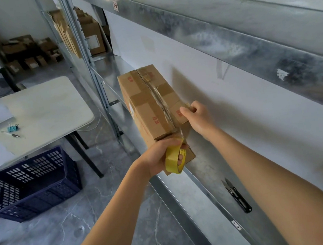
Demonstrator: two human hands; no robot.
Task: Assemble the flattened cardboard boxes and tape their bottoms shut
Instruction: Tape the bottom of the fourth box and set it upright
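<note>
Two hands on one box (148,103). Parked bottom-up on the metal shelf (209,169), laid lengthways and pointing straight away from the body, with the centre seam (160,100) on that same line.

Left hand (156,155) at the near end, below the box's edge, wrapped round a yellow tape roll (174,158), one fingertip poking through the core. Clear strip (179,135) pulled taut from the roll, up over the near edge and onto the seam.

Right hand (196,116) just past that, on the right flap: thumb pressed flat on top, fingers curled over the far edge, clamping it down.

Brown, well-worn cardboard. Old tape patches across the top, red printed marks, a wrinkled clear band down the seam, a slight gap at the near corner.

Probably close to done on this run, with cutting next. Black snips (236,194) lying on the shelf, back toward the body and right of the roll, well apart from both hands but on the right arm's side. Easier reach for the right hand, judging by that, if the flap can be let go.
</note>
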